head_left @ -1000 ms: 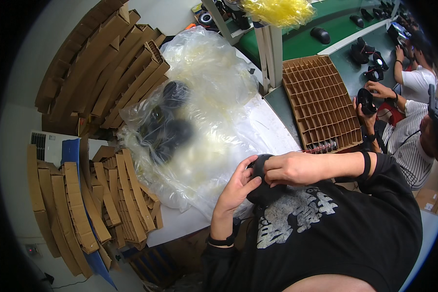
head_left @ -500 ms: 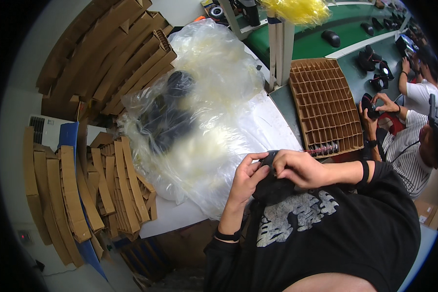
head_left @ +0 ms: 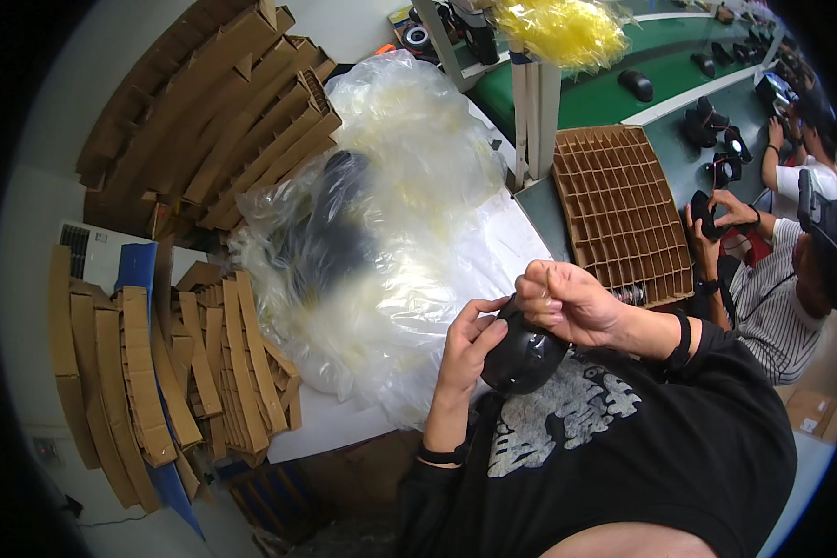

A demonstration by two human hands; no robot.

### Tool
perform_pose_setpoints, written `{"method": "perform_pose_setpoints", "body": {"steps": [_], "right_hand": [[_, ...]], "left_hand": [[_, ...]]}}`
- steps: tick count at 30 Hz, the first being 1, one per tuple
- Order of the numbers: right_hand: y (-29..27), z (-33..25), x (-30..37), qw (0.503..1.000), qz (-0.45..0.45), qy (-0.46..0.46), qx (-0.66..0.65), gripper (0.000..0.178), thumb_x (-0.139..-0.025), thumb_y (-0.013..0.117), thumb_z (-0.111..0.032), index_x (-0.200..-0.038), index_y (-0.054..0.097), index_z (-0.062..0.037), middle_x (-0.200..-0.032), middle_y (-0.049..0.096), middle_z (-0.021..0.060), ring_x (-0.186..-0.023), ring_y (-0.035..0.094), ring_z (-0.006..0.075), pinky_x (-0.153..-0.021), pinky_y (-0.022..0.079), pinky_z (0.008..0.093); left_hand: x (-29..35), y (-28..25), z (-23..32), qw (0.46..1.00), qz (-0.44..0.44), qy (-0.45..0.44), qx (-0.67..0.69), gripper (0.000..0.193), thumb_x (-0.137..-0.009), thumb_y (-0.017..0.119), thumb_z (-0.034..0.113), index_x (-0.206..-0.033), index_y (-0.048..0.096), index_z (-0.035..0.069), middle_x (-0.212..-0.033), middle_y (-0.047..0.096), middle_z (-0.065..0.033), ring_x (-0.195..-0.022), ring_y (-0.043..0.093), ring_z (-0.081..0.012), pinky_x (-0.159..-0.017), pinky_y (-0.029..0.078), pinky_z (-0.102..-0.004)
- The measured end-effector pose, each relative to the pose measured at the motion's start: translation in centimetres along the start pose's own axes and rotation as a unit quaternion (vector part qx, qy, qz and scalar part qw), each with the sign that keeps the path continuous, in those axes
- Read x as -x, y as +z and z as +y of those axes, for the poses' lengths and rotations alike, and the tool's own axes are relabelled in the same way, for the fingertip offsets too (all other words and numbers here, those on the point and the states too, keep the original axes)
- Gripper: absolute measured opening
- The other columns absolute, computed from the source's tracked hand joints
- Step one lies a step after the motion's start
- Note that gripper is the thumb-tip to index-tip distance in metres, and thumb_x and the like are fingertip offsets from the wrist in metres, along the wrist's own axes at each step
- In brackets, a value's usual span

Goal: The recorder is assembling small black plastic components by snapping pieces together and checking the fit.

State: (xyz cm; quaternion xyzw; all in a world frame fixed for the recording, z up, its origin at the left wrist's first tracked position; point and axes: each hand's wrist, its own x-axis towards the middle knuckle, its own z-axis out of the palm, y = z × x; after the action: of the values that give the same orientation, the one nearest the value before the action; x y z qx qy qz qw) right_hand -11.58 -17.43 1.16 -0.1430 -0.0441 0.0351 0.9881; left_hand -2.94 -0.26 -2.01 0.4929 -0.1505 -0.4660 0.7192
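Observation:
My left hand (head_left: 463, 352) grips a glossy black rounded shell (head_left: 526, 363) by its left side, close in front of my shirt. The thumb lies on the shell's surface, the fingers behind it. Just over the shell's upper edge is my right hand (head_left: 572, 305), its fingers curled into a pinch. Whatever is in that pinch is too small or hidden to make out. Past the hands, a big clear plastic bag (head_left: 428, 260) spreads over the white table (head_left: 330, 423), with dark objects (head_left: 330, 232) showing blurred through it.
A cardboard divider tray (head_left: 620, 209) lies to the right, with small metallic parts at its near end. Folded cardboard dividers (head_left: 135, 372) stack at left. Beyond a white post (head_left: 535, 121) runs a green conveyor (head_left: 577, 98) with black shells. Co-workers (head_left: 758, 307) handle black parts at right.
My right hand has lifted up off the shell, still pinched. More of the shell's glossy face now shows. My left hand keeps its hold. The whole view has shifted slightly.

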Motion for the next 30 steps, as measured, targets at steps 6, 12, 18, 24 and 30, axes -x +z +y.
{"method": "perform_pose_setpoints", "body": {"steps": [6,12,18,24,30], "right_hand": [[2.5,-6.1,-0.2,0.984,0.013,-0.166,0.059,0.02,-0.091,0.057,-0.022,-0.103,0.05,-0.0067,-0.092,0.048,0.001,-0.066,0.042,0.0068,-0.058,0.04,0.0197],[2.6,-18.3,-2.4,0.451,0.201,-0.636,0.593,0.013,-0.093,0.055,-0.013,-0.098,0.058,-0.0015,-0.087,0.058,0.0005,-0.072,0.049,0.0051,-0.063,0.04,0.0168],[-1.5,-24.6,-10.4,0.367,0.201,-0.627,0.657,0.017,-0.092,0.057,-0.014,-0.1,0.059,0.0007,-0.085,0.061,0.0036,-0.078,0.055,0.0074,-0.072,0.046,0.0217],[2.4,-20.0,-7.2,0.449,0.145,-0.577,0.667,0.023,-0.094,0.052,-0.012,-0.112,0.053,0.0016,-0.096,0.06,0.0059,-0.086,0.055,0.0097,-0.08,0.044,0.0227],[7.0,-9.0,-3.1,0.406,-0.209,-0.293,0.84,0.021,-0.071,0.069,-0.007,-0.092,0.066,-0.0073,-0.092,0.058,0.0057,-0.08,0.056,0.0226,-0.067,0.045,0.0333]], "left_hand": [[0.4,-1.6,-0.6,0.994,0.067,0.076,0.047,0.035,-0.087,0.059,0.019,-0.114,0.048,0.001,-0.112,0.058,-0.0148,-0.1,0.06,-0.0212,-0.085,0.051,-0.0326],[1.3,-1.1,1.6,0.978,0.138,0.137,0.069,0.042,-0.091,0.057,0.021,-0.125,0.042,0.001,-0.112,0.059,-0.0151,-0.099,0.061,-0.0205,-0.087,0.05,-0.0333],[1.1,-0.9,3.1,0.976,0.136,0.135,0.1,0.047,-0.094,0.051,0.025,-0.132,0.036,0.001,-0.124,0.049,-0.0129,-0.113,0.051,-0.0199,-0.096,0.043,-0.0339],[1.4,-0.7,4.1,0.977,0.13,0.111,0.131,0.049,-0.093,0.049,0.02,-0.135,0.032,0.002,-0.127,0.048,-0.0128,-0.117,0.048,-0.0206,-0.1,0.039,-0.0358],[1.6,-0.2,4.6,0.992,0.084,0.055,0.076,0.05,-0.094,0.044,0.017,-0.139,0.027,0.002,-0.133,0.043,-0.0127,-0.124,0.042,-0.0214,-0.105,0.032,-0.0357]]}}
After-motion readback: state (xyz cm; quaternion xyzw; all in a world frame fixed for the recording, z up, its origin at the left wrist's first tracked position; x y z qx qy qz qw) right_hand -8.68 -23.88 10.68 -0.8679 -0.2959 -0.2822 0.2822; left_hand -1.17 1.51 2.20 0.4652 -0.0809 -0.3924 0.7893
